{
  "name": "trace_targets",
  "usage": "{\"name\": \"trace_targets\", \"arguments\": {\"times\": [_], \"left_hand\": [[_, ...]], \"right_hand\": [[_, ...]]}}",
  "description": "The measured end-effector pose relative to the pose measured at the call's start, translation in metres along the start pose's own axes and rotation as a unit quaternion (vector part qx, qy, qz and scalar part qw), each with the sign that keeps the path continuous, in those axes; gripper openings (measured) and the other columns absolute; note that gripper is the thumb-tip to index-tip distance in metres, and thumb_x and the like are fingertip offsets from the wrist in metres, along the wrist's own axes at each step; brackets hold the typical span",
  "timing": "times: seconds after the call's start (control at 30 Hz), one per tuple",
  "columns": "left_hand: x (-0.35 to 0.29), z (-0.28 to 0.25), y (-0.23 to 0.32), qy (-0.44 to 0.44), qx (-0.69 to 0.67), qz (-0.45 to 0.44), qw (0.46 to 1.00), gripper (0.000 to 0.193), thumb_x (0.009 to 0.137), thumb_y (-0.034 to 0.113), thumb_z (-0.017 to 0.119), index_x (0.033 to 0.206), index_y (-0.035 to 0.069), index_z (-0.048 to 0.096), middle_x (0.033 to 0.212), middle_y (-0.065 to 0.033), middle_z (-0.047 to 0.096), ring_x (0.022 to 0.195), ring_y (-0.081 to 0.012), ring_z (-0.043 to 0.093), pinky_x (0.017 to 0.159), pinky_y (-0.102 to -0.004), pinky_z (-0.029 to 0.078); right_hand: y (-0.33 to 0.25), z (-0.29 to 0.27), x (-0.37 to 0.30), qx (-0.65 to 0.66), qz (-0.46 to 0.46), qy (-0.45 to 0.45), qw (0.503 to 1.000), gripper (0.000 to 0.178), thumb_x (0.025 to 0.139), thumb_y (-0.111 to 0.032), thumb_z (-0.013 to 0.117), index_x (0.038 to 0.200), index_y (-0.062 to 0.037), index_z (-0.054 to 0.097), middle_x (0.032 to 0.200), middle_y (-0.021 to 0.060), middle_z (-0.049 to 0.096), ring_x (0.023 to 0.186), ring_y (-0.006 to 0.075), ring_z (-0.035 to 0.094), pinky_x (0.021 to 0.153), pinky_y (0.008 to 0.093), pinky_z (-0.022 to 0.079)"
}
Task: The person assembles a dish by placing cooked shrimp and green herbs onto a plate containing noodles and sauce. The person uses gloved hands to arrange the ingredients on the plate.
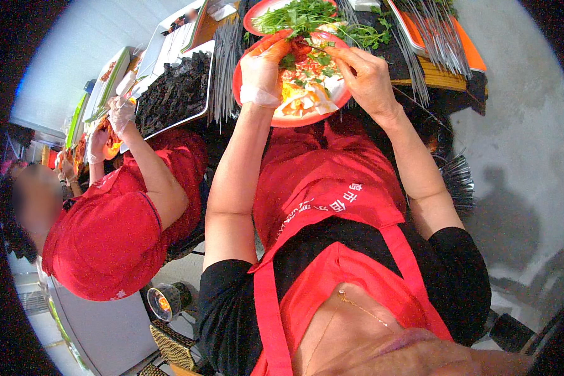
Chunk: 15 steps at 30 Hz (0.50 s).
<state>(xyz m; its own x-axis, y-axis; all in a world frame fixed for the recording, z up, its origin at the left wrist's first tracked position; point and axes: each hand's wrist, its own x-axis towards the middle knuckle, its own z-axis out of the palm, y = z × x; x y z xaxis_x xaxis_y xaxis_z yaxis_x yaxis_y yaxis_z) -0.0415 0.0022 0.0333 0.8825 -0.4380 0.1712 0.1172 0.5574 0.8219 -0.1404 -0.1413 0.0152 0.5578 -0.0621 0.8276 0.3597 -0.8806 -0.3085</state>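
Note:
My left hand [264,66], in a clear glove with orange-stained fingers, is closed over a round red-rimmed bowl [237,88]. Its fingertips grip a bunch of cilantro [302,24], with reddish food partly hidden beside it. My right hand [368,78] is bare and closed, pinching a thin metal skewer [319,49]. The skewer points left toward the cilantro at my left fingertips; its tip is hidden. In the bowl lie orange-red sauced pieces [307,67], loose cilantro leaves and a crumpled pale sheet or wrapper [308,100].
Behind stands another red-rimmed bowl [249,24] of cilantro. Metal skewers [227,78] lie left of me, more skewers [435,37] on the right. A white tray holds dark strips [175,91]. At left, a co-worker in a red cap [103,235] handles orange food with gloved hands [122,113].

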Motion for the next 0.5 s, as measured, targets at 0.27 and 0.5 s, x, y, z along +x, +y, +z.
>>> {"name": "trace_targets", "arguments": {"times": [0.27,0.5], "left_hand": [[-0.001,-0.008,-0.012,0.038,0.171,0.166,0.970,0.018,0.075,0.000,0.059,0.092,-0.003,0.064,0.088,-0.0094,0.064,0.075,-0.0127,0.059,0.068,-0.0236,0.048],[0.000,-0.009,-0.022,0.085,0.285,0.282,0.912,0.019,0.073,0.003,0.061,0.092,0.000,0.065,0.085,-0.0077,0.066,0.076,-0.0090,0.060,0.070,-0.0213,0.047]], "right_hand": [[-0.019,0.007,0.000,-0.035,0.035,-0.029,0.998,0.014,0.077,-0.003,0.056,0.090,-0.0003,0.061,0.076,0.0144,0.060,0.068,0.0270,0.060,0.059,0.0317,0.048],[-0.024,0.009,0.003,-0.007,0.033,-0.009,0.999,0.013,0.076,-0.003,0.057,0.089,-0.0003,0.062,0.075,0.0157,0.061,0.066,0.0275,0.061,0.057,0.0317,0.048]]}}
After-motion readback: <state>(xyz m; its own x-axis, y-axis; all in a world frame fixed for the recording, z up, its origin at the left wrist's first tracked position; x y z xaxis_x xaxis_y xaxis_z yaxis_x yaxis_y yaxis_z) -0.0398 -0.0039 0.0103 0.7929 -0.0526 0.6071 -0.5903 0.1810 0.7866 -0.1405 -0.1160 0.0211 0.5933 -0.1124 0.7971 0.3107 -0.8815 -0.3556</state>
